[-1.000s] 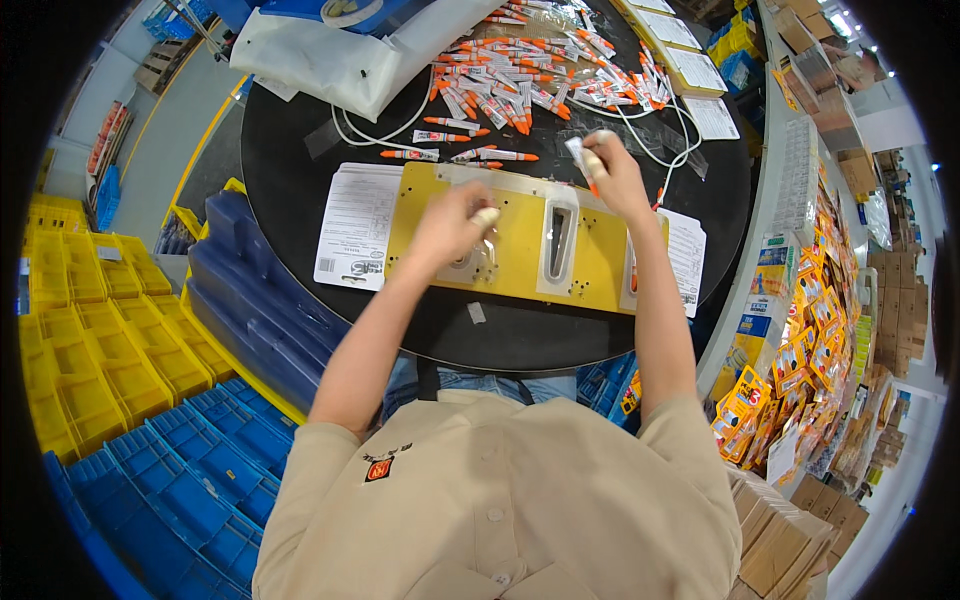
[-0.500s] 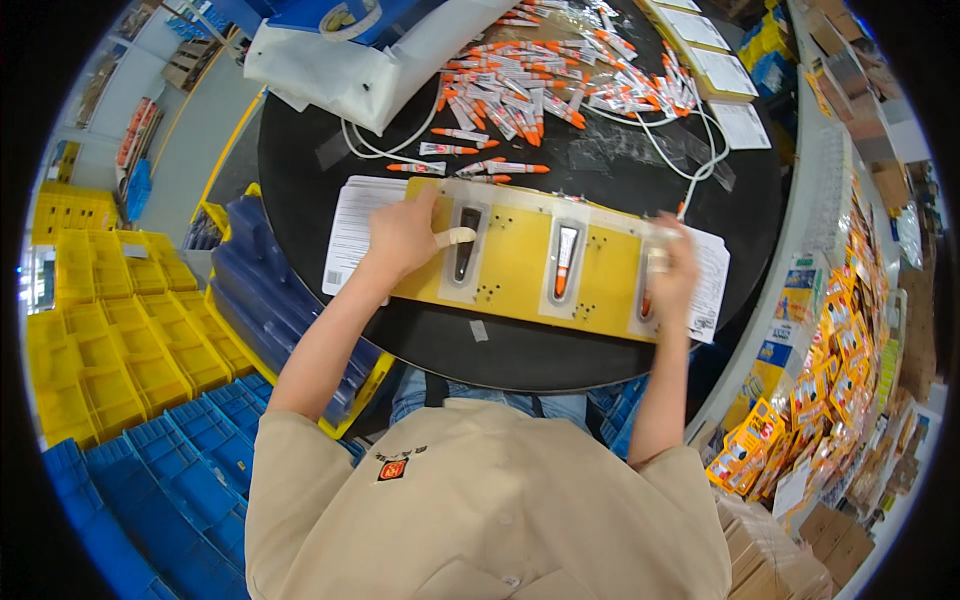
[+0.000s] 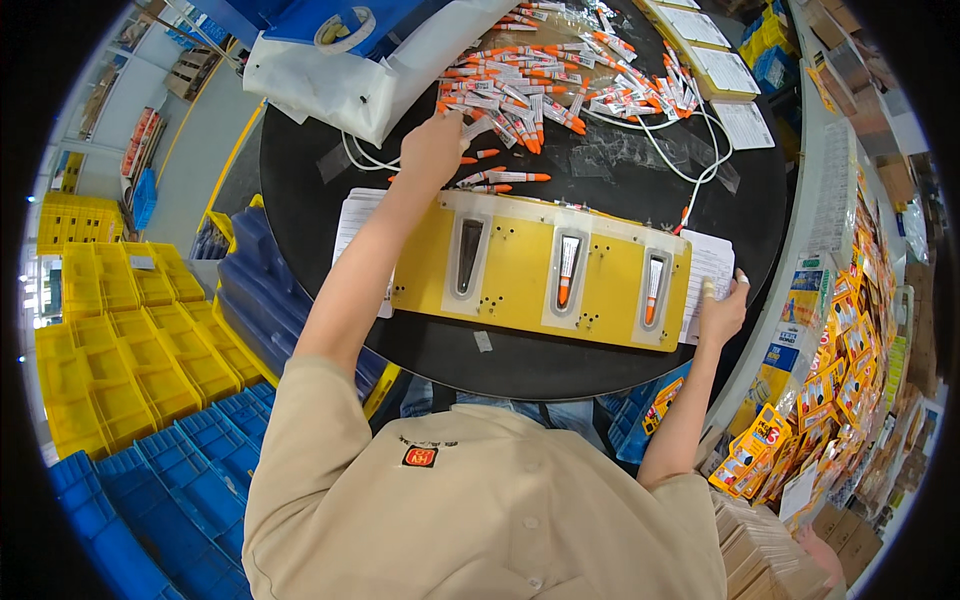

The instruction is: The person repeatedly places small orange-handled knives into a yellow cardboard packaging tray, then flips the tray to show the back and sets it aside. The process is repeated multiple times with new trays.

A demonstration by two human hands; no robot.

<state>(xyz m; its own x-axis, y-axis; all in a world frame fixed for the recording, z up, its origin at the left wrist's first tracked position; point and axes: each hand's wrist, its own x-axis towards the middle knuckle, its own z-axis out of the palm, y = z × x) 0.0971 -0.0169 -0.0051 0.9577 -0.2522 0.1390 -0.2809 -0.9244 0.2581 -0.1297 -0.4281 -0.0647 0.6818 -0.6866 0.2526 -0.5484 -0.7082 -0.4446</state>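
Note:
A yellow tray (image 3: 520,290) with three long slots lies on the round black table (image 3: 300,170). Its left slot (image 3: 467,258) is empty, while the middle slot (image 3: 567,270) and the right slot (image 3: 652,290) each hold an orange-capped tube. My left hand (image 3: 432,150) reaches past the tray to the near edge of a pile of orange-capped tubes (image 3: 560,90). Its fingertips are among the tubes, and I cannot tell whether they grip one. My right hand (image 3: 722,310) rests with spread fingers on a paper sheet (image 3: 712,262) at the tray's right end and holds nothing.
A white bag (image 3: 350,80) lies at the table's far left and a white cable (image 3: 690,150) loops behind the tray. Stacked yellow bins (image 3: 110,330) and blue crates (image 3: 190,480) stand to the left. Racks of carded packages (image 3: 850,360) stand to the right.
My left hand has left the tray's left slot and stretched forward to the tube pile. My right hand has slid off the right slot to the paper beside the tray.

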